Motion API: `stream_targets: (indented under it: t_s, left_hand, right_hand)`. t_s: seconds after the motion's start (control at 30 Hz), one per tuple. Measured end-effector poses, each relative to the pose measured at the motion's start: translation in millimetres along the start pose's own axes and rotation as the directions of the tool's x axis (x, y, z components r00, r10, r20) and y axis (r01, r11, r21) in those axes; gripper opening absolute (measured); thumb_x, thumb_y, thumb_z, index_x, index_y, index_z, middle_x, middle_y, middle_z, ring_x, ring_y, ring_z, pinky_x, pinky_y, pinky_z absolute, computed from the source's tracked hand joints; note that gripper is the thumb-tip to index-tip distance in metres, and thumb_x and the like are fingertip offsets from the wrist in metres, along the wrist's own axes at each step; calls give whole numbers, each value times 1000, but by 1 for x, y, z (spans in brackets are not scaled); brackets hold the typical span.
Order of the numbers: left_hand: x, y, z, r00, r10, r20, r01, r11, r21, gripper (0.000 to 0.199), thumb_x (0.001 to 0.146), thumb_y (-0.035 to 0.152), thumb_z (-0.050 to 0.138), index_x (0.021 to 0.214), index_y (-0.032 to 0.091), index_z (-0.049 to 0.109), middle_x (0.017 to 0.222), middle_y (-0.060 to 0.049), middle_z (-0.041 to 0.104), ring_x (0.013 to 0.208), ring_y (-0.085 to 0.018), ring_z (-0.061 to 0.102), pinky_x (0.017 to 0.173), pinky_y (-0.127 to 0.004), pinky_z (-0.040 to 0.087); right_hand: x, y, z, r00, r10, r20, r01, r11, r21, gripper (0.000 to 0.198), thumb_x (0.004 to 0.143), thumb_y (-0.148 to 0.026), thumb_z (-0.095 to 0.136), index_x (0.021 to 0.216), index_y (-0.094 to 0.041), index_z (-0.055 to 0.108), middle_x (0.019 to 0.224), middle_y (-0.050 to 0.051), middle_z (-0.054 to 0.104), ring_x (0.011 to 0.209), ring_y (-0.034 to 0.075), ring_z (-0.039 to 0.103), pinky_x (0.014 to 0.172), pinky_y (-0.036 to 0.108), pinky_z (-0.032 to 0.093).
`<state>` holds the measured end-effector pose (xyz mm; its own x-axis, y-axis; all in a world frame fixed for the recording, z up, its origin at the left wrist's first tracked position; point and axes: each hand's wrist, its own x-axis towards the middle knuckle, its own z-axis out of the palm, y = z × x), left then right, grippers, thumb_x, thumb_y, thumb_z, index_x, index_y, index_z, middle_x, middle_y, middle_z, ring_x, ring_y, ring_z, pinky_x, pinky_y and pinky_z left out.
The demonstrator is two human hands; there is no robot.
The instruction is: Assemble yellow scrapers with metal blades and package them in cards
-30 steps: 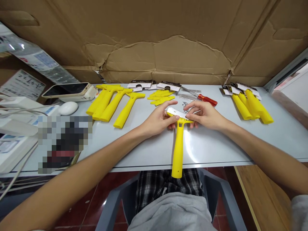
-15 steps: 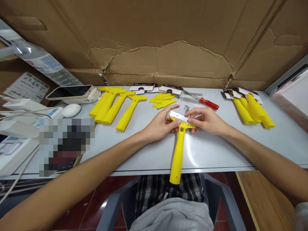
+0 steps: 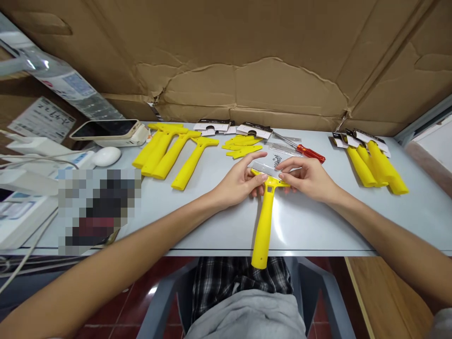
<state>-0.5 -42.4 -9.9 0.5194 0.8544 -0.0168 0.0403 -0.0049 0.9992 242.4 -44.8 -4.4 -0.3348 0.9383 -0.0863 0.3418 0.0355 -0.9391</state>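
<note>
A yellow scraper handle [image 3: 263, 226] points toward me, its wide head away from me and its lower end past the table's front edge. My left hand [image 3: 240, 181] grips the left side of that head, thumb on top and fingers underneath. A flat metal blade [image 3: 264, 168] lies along the head's far edge. My right hand [image 3: 307, 178] pinches the right end of the head and blade between thumb and fingers. Just beyond the hands lies a small heap of dark screws [image 3: 278, 161].
Several yellow handles [image 3: 190, 162] lie at the left, and carded ones [image 3: 367, 165] at the right. Along the back are yellow plates [image 3: 243, 146], printed cards [image 3: 252, 129], loose blades [image 3: 284, 149] and a red screwdriver [image 3: 310, 153]. A phone [image 3: 106, 129] and power strip [image 3: 31, 214] sit left.
The blade has tilted, looking darker and less bright than before. Both hands keep their hold on the scraper head, and the whole view has shifted slightly.
</note>
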Motion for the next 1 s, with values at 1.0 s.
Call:
stream_targets:
  t_s: [1.0]
  left_hand:
    - [6, -3, 4, 977, 18, -213, -50, 988, -147, 71, 92, 24, 70, 157, 25, 44, 58, 8, 59, 46, -16, 62, 46, -22, 47]
  right_hand:
    - [0, -4, 13, 996, 78, -50, -58, 948, 313, 70, 81, -57, 88, 127, -15, 56, 80, 4, 68, 61, 14, 68, 52, 26, 55]
